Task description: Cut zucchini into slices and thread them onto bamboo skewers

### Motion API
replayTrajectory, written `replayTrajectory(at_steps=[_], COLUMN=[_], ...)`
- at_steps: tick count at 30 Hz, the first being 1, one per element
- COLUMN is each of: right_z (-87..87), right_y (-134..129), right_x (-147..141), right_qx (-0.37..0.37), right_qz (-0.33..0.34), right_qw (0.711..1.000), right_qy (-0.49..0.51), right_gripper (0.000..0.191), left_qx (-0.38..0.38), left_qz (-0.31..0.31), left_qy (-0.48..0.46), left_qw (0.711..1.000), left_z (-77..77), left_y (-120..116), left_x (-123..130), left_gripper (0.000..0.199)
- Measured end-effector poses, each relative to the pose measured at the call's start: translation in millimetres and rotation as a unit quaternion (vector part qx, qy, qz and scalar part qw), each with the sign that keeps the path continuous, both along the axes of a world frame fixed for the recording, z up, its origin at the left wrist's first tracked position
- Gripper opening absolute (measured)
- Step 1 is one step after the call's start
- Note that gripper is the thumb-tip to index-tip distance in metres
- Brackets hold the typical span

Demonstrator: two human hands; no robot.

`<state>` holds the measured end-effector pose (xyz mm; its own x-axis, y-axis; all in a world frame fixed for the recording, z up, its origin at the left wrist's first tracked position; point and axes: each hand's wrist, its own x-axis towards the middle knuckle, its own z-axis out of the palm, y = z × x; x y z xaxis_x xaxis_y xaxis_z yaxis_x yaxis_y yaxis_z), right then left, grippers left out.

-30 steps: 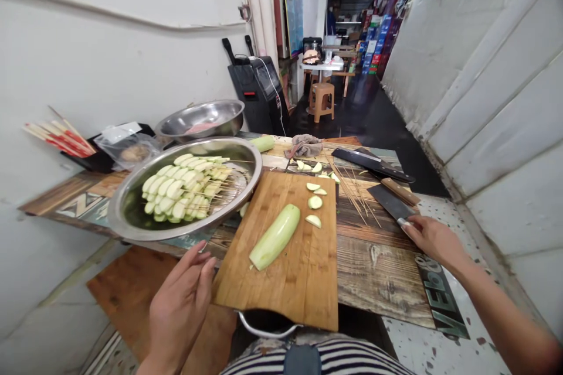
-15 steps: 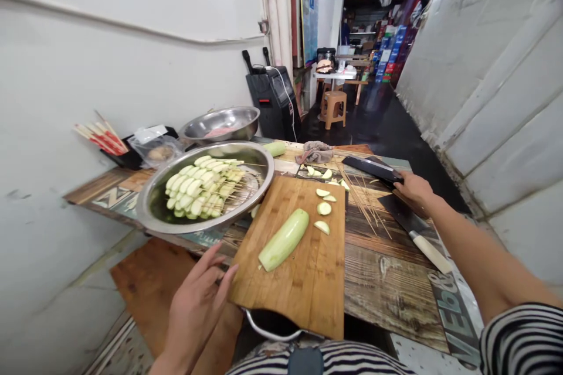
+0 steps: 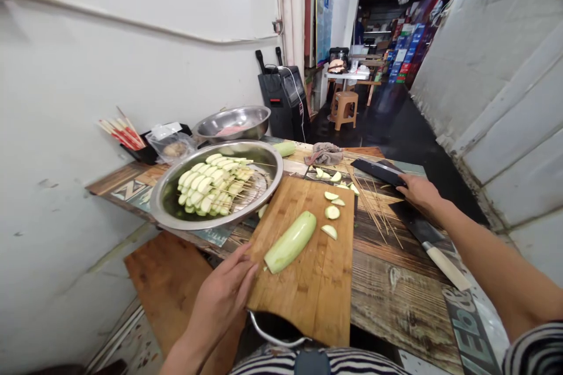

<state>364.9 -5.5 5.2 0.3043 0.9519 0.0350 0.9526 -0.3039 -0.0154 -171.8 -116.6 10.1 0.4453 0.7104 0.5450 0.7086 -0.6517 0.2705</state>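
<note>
A peeled green squash (image 3: 291, 242) lies on the wooden cutting board (image 3: 323, 281), with several cut pieces (image 3: 332, 212) along the board's right side. My left hand (image 3: 231, 281) touches the board's left edge, thumb and fingers at its rim. Over at the right, my right hand (image 3: 417, 188) has its fingers around the end of a black slicer (image 3: 379, 171), which lies on the table. A cleaver (image 3: 446, 263) with a pale handle rests just below that hand. Left of the board, a steel basin (image 3: 158, 208) holds skewered squash slices (image 3: 206, 184).
Bare skewers (image 3: 373, 211) and a crumpled cloth (image 3: 325, 153) lie beyond the board. A second steel bowl (image 3: 259, 120), a plastic bag (image 3: 173, 149) and a holder with red-and-white sticks (image 3: 127, 136) stand by the wall. A drawer handle (image 3: 275, 337) shows below the board.
My left hand has moved right and up against the board's left edge. The view has shifted, so the scene appears further right. My right hand remains at the slicer.
</note>
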Motion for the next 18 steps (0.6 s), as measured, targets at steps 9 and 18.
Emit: replayTrajectory(at_steps=[9, 18], right_z=[-4.3, -1.0], right_y=[-5.0, -9.8], right_x=[-72.4, -56.5], right_qx=[-0.048, -0.05], right_qz=[0.01, -0.046], right_qw=[0.998, 0.998], right_qy=[-0.037, -0.012], right_gripper=[0.035, 0.034], left_qx=[0.004, 0.025], left_qz=[-0.012, -0.012], left_qy=[-0.013, -0.035], left_qw=[1.0, 0.999], left_z=[-6.6, -7.9], left_y=[-5.6, -6.9], left_x=[0.5, -6.9], left_gripper=[0.023, 0.023])
